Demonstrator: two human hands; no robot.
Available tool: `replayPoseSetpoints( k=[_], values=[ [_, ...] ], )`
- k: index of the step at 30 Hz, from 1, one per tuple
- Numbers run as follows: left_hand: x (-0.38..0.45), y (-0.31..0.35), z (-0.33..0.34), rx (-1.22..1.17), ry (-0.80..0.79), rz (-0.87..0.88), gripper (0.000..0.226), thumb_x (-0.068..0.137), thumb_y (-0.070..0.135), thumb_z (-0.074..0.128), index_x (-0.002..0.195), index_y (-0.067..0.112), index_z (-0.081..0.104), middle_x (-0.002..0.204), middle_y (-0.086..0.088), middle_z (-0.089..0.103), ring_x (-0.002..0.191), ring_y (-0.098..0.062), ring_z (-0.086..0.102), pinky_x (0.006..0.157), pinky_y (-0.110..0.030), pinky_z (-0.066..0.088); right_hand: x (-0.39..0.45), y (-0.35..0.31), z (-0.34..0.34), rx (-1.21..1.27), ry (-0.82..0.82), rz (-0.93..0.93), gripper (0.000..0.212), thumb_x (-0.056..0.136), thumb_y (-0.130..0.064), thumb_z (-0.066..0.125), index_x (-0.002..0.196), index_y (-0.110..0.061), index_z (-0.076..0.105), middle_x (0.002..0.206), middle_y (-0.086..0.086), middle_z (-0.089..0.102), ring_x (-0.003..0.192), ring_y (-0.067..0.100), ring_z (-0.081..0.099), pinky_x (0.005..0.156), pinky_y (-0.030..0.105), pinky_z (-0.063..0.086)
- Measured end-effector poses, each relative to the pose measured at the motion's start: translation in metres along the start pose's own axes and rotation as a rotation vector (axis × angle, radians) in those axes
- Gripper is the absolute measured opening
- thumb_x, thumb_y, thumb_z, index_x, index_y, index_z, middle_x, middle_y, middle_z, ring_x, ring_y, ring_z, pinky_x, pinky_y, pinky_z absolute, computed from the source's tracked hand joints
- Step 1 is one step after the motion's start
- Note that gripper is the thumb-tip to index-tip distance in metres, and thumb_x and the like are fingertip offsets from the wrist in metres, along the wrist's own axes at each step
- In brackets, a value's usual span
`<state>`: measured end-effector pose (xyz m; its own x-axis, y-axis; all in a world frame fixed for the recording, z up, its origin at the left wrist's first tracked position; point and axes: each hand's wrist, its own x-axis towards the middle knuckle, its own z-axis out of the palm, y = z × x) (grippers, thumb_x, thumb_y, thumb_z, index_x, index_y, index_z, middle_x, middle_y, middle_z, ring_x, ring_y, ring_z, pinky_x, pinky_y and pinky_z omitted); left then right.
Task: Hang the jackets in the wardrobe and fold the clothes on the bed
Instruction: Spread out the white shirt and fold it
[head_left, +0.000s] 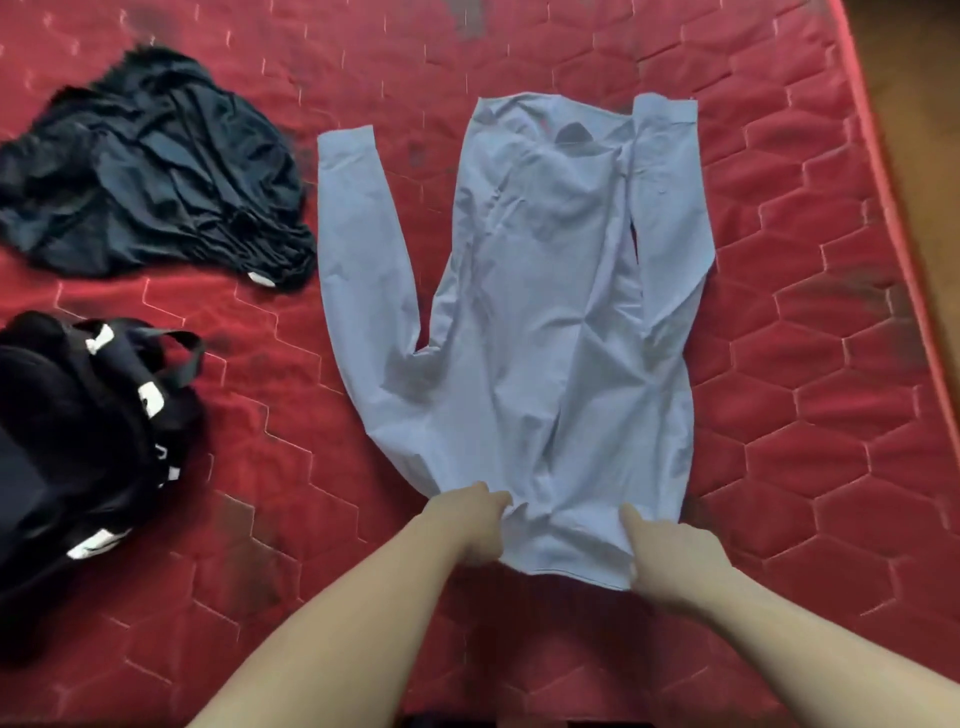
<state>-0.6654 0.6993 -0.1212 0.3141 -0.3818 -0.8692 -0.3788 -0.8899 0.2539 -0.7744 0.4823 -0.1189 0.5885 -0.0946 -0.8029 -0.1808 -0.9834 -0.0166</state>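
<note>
- Head view, fingers first: the left hand (470, 525) has its fingers curled down onto the hem of the light blue shirt (550, 291), bunching the cloth at the hem's left corner, a grip as far as can be seen.
- The right hand (670, 556) takes the hem's other corner, thumb lying on top of the cloth and the remaining fingers tucked under it, so it looks like a pinch.
- This shirt lies flat in the middle of the bed (810, 415), hem toward the near edge and collar toward the far edge; its right sleeve is already folded in over the body, while the left one still lies out to the side.
- Judging by its creases, the fabric is thin, light and limp; it should slide easily on the quilted cover and sag between grips, so both hem corners are sensible holds for carrying the bottom up evenly.
- Near the left edge a crumpled dark garment (156, 171) waits unfolded.
- Closer to the near-left corner sits a black bag (78, 431) with white patches.
</note>
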Motion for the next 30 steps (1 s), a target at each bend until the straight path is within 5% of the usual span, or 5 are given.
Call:
replayPoseSetpoints(
  k=[5, 12, 18, 24, 30],
  values=[
    [0.02, -0.006, 0.009, -0.011, -0.163, -0.028, 0.07, 0.078, 0.068, 0.052, 0.138, 0.033, 0.04, 0.131, -0.001, 0.052, 0.117, -0.025, 0.053, 0.088, -0.039, 0.042, 0.023, -0.006, 0.003, 0.063, -0.127, 0.013, 0.048, 0.081, -0.06, 0.045, 0.113, -0.023, 0.047, 0.118, -0.003, 0.06, 0.107, 0.023, 0.06, 0.074, 0.035, 0.04],
    [0.085, -0.021, -0.062, 0.083, 0.694, 0.121, 0.042, 0.092, 0.036, 0.048, 0.134, 0.03, 0.047, 0.135, 0.002, 0.053, 0.126, -0.024, 0.046, 0.101, -0.039, 0.033, 0.097, -0.016, -0.049, 0.129, 0.575, -0.093, 0.048, 0.086, -0.026, 0.052, 0.134, -0.017, 0.048, 0.139, 0.006, 0.045, 0.122, 0.028, 0.046, 0.09, 0.041, 0.044],
    [0.163, -0.039, -0.086, 0.188, 0.685, 0.139, 0.064, 0.092, 0.066, 0.025, 0.15, 0.048, 0.005, 0.163, 0.01, -0.003, 0.149, -0.017, -0.006, 0.117, -0.052, -0.006, 0.17, -0.012, -0.058, 0.045, 0.626, -0.104, 0.064, 0.096, -0.045, 0.041, 0.153, -0.028, 0.019, 0.162, 0.009, 0.007, 0.148, 0.03, 0.009, 0.117, 0.044, 0.015],
    [0.195, -0.09, -0.082, -0.014, 0.847, -0.03, 0.072, 0.087, 0.07, 0.024, 0.152, 0.044, 0.004, 0.161, 0.012, -0.013, 0.146, -0.015, -0.02, 0.11, -0.032, -0.023, 0.206, 0.034, -0.056, 0.21, 0.681, 0.047, 0.069, 0.091, -0.059, 0.03, 0.151, -0.025, 0.029, 0.16, 0.006, 0.021, 0.147, 0.026, 0.015, 0.106, 0.048, 0.035],
    [0.185, -0.101, -0.094, -0.158, 0.895, -0.258, 0.075, 0.088, 0.07, 0.02, 0.153, 0.038, 0.001, 0.162, 0.008, -0.013, 0.147, -0.014, -0.016, 0.116, -0.037, -0.007, 0.206, 0.054, -0.07, 0.253, 0.764, 0.146, 0.072, 0.087, -0.055, 0.03, 0.143, -0.01, 0.042, 0.151, 0.018, 0.034, 0.138, 0.036, 0.029, 0.114, 0.051, 0.02]
  ],
)
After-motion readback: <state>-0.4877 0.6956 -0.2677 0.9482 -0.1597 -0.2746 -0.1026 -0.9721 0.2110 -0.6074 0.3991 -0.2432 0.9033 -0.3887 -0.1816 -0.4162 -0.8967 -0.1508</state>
